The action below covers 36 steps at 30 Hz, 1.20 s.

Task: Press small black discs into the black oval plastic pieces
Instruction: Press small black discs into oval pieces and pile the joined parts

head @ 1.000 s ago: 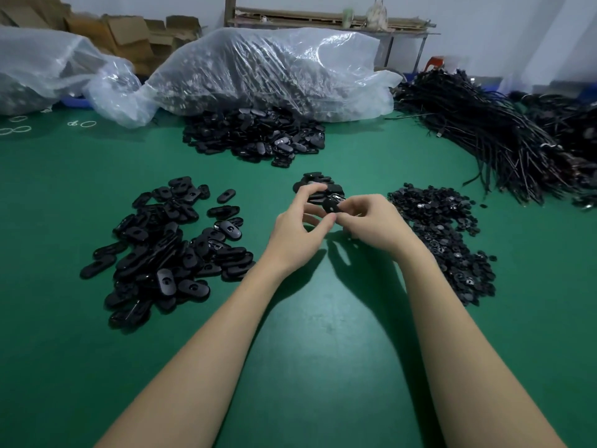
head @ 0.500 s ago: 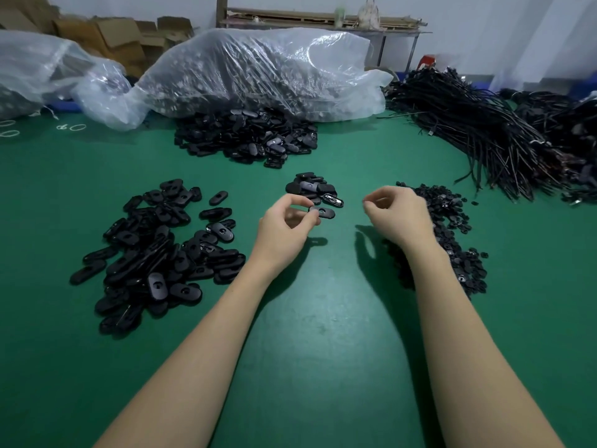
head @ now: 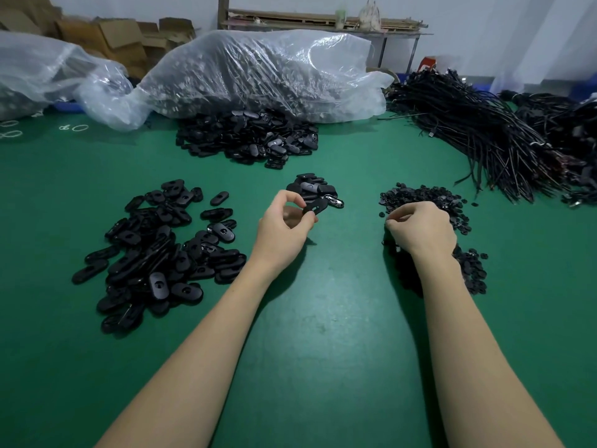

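My left hand [head: 284, 227] pinches one oval piece [head: 315, 206] above the table [head: 323, 350]. My right hand [head: 420, 227], fingers curled, rests on the discs [head: 426, 195]; grip indeterminable.

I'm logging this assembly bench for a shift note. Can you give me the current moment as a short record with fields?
surface: green table
left hand: pinches one oval piece
right hand: fingers curled, down on the disc pile; whether it holds a disc is hidden
left pile: oval pieces
small pile ahead: oval pieces
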### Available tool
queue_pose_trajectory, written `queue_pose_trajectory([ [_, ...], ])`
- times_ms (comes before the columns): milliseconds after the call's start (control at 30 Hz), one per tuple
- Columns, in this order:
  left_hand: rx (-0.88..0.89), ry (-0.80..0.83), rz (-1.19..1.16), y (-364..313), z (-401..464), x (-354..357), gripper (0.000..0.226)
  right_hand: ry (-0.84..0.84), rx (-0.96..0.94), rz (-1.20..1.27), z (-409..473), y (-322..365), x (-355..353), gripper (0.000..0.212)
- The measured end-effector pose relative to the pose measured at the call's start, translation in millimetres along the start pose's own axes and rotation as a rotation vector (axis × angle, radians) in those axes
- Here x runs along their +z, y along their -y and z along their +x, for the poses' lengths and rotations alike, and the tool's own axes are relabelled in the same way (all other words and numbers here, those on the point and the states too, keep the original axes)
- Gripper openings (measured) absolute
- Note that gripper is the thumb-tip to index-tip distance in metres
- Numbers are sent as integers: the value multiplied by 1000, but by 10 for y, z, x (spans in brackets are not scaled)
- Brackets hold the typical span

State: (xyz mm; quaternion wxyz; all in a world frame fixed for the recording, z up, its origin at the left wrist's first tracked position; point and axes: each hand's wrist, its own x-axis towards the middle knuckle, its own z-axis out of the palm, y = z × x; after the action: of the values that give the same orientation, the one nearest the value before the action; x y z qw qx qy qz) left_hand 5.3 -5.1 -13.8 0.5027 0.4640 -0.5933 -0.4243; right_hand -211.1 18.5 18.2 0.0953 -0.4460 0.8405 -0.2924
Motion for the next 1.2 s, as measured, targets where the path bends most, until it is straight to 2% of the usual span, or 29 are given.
queue_pose_trajectory([
  [100, 4, -19, -21, -3, 8, 1, 17, -18, -38, 109, 2, -4, -26, 12],
  [167, 10, -24, -6, 4, 21, 4, 18, 42, -91, 310, 1, 31, -35, 7],
  [300, -8, -38, -88, -22, 45, 33, 17, 290, -51, 713, -125, 220, -4, 4],
  [400, -105, -46, -240, -46, 39, 61, 17, 488, 7, 820, -205, 314, 60, 6],
  [500, -184, -29, -386, -35, 7, 84, 18, 587, 56, 944, -239, 359, 130, 5],
  [633, -154, 16, -403, -48, -39, 95, 22, 653, 72, 1000, -242, 354, 208, 10],
  [800, -119, 88, -425, -65, -70, 75, 44, 720, 41, 1067, -227, 324, 220, 17],
  [1000, -167, 11, -554, -112, -75, 80, 20, 721, 65, 1075, -214, 312, 224, 12],
  [1200, -159, -27, -537, -99, -63, 85, 16, 726, 71, 1076, -212, 324, 230, 9],
])
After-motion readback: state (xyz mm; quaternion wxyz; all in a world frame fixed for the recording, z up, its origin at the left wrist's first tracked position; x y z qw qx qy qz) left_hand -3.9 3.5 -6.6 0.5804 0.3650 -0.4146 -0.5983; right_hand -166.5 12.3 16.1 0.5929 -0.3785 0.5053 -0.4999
